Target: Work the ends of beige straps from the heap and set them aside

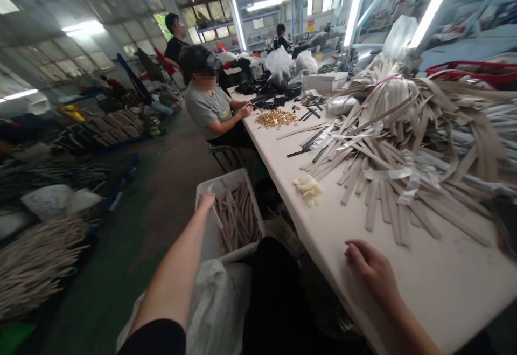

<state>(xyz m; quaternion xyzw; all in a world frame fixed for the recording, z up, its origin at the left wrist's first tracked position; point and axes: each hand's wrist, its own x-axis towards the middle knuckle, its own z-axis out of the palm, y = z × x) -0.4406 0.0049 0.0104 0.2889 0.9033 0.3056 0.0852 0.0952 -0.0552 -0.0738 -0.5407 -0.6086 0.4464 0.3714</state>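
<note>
In the head view, one small red and yellow sign hangs at the upper centre of the frame; its writing is too small to read.

One left hand is near the centre of the frame, at the upper left side of one white bin. Its fingers are curled, and a thin pale strip shows just beside them; I cannot tell if they pinch this strip or the bin's rim. The greyish-brown strips lie inside the bin, too many to count.

One right hand is at the lower right, over the pale table. Its fingers are loosely bent and close together; I cannot tell whether they press on something.

On the table, one pile of beige straps fills the right part of the frame, also beyond counting. Pale yellow glove material lies between this pile and the table edge; if it is one glove or two, I cannot tell. One heap of gold-coloured metal pieces lies at the upper centre. One red basket is at the upper right.

One co-worker in a grey shirt sits beside the heap, and two people in dark clothes are farther behind.
</note>
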